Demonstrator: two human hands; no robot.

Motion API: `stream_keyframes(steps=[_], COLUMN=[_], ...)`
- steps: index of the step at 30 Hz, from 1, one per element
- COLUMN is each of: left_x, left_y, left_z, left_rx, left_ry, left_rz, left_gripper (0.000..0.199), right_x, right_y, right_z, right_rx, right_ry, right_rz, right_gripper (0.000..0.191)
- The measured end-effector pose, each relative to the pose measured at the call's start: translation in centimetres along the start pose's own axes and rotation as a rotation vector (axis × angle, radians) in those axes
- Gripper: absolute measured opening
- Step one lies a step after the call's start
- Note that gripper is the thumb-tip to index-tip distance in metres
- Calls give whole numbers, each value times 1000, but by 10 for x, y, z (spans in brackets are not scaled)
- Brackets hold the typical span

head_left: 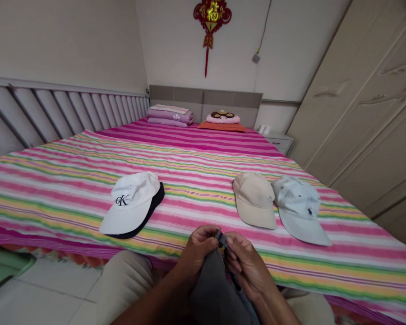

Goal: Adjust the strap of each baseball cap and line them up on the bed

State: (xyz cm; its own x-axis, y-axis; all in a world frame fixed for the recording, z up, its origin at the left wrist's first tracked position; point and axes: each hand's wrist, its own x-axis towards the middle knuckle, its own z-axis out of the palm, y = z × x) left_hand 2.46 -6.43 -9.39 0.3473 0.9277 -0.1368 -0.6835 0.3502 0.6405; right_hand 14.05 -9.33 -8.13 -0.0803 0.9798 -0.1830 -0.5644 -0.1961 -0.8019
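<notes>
Between my knees, at the bed's near edge, I hold a dark grey cap (214, 289). My left hand (198, 250) is closed, its thumb and fingers pinching the cap near one end of the strap (220, 238). On the other side my right hand (245, 259) pinches the same strap, fingertips close to the left ones. The cap's lower part is cut off by the frame. Ahead on the left, a white cap (130, 196) with black letters lies over a dark cap (150, 214). To the right, a beige cap (255, 203) sits beside a pale blue cap (299, 210).
A striped sheet (196, 189) covers the bed. Folded purple bedding (169, 116) and a pink pillow (223, 118) lie by the headboard (230, 99). A railing (88, 108) runs along the left, a wardrobe (362, 104) stands right. A green stool (11, 266) is at lower left.
</notes>
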Motion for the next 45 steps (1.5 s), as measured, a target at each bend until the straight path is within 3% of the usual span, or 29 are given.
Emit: stream_keyframes(steps=[11,17,23,29,34,41,45], left_x=[-1,-1,-1,-5,-5,-5,-4], left_y=[-1,-6,-7,-1,3,1,2], left_z=[1,-2,-3,-2,0,1,-2], left_rx=[7,53,139,127,109,130,163], left_ry=[4,-53,-82,-107,-94,-210,-208], left_rz=[47,76,92,-4,41,39,34], left_gripper=[39,35,34,31,30,24,23], right_x=[-3,-6,-6,-6,-7,-7,-4], right_y=[2,3,2,-1,-2,-2,-1], right_z=[8,11,13,8,7,6,5], right_rx=[45,64,17,34,-13,-57,-184], right_ry=[51,33,75,59,46,71,126], right_rz=[33,46,-3,-28,-73,-85,-164], right_gripper=[34,33,35,30,26,27,29])
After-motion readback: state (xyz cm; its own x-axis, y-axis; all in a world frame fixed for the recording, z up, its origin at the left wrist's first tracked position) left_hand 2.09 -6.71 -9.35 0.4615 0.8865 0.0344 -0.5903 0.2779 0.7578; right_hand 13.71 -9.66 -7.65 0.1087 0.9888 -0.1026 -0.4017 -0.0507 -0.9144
